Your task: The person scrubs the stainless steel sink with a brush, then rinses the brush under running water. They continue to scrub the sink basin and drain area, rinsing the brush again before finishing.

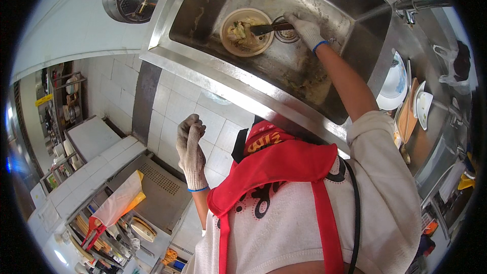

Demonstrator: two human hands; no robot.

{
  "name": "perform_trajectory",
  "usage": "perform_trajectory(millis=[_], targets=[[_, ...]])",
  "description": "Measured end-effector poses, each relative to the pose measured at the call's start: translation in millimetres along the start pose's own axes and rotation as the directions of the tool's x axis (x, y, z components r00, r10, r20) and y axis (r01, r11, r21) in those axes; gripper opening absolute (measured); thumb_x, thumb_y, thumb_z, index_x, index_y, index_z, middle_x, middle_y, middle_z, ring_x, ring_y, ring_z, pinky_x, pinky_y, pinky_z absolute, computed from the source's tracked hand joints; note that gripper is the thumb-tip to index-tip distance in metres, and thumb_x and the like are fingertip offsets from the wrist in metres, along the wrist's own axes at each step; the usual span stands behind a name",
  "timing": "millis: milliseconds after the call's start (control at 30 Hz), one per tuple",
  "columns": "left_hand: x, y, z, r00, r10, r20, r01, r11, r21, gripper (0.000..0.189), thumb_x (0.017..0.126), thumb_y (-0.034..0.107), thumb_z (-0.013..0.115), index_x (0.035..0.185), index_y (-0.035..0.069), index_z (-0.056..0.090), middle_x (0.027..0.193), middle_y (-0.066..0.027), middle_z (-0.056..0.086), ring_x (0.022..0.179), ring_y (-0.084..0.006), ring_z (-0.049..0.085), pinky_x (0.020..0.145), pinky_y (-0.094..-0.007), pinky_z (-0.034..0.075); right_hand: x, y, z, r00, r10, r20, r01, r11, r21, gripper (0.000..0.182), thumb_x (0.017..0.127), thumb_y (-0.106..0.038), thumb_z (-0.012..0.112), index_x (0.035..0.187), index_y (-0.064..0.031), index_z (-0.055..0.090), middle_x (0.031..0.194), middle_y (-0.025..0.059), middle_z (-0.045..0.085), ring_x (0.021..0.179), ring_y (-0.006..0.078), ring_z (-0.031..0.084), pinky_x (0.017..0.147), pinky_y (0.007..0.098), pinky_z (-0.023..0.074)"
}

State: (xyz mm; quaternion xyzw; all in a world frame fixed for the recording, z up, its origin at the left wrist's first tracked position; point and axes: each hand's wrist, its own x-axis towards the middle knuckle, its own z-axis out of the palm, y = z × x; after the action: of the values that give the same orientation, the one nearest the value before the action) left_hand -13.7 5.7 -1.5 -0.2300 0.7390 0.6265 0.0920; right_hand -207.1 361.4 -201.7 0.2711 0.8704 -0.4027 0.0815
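My right hand (306,29), in a pale knit glove with a blue cuff, is closed on a dark, flat-bladed tool (263,29) over the sink. The tool's tip reaches over a round cream basin (226,43) on the sink floor. Inside the basin are wet, yellow-green food scraps (240,33). A round metal drain strainer (286,36) lies under the tool, beside the basin. My left hand (191,137), in a soiled knit glove, hangs outside the sink in front of the tiled floor, its fingers curled and nothing visible in them.
The steel sink's broad rim (224,80) runs before me. A tap (409,17) juts from the right. White bowls (423,106) and a wooden board (409,116) stand beyond the sink's right side. Shelving with utensils (93,232) is at the lower left.
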Motion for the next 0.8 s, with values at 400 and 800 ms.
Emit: perform_trajectory(millis=[400, 800], targets=[[0.7, -2.3, 0.9, 1.000, 0.013, 0.007, -0.013, 1.000, -0.018, 0.041, 0.084, 0.024, 0.058, 0.111, -0.006, 0.050, 0.101, -0.0104, 0.053, 0.089, -0.0157, 0.050, 0.082, -0.0286, 0.041, 28.9, 69.7, -62.2, 0.983, -0.179, -0.038, 0.118, 0.781, -0.614, 0.043, 0.081, -0.045, 0.050, 0.098, -0.0082, 0.065, 0.101, 0.0159, 0.062, 0.099, 0.0310, 0.057, 0.086, 0.0379, 0.0433], [1.5, -3.2, 0.3, 1.000, 0.014, 0.005, -0.014, 1.000, -0.013, 0.043, 0.083, 0.025, 0.059, 0.111, -0.006, 0.050, 0.101, -0.0108, 0.052, 0.089, -0.0163, 0.050, 0.082, -0.0290, 0.041, 61.5, 146.9, -47.9, 0.957, -0.287, 0.046, 0.182, 0.468, -0.865, 0.030, 0.086, -0.028, 0.044, 0.097, -0.0100, 0.065, 0.100, 0.0134, 0.062, 0.094, 0.0301, 0.059, 0.090, 0.0373, 0.0427]])
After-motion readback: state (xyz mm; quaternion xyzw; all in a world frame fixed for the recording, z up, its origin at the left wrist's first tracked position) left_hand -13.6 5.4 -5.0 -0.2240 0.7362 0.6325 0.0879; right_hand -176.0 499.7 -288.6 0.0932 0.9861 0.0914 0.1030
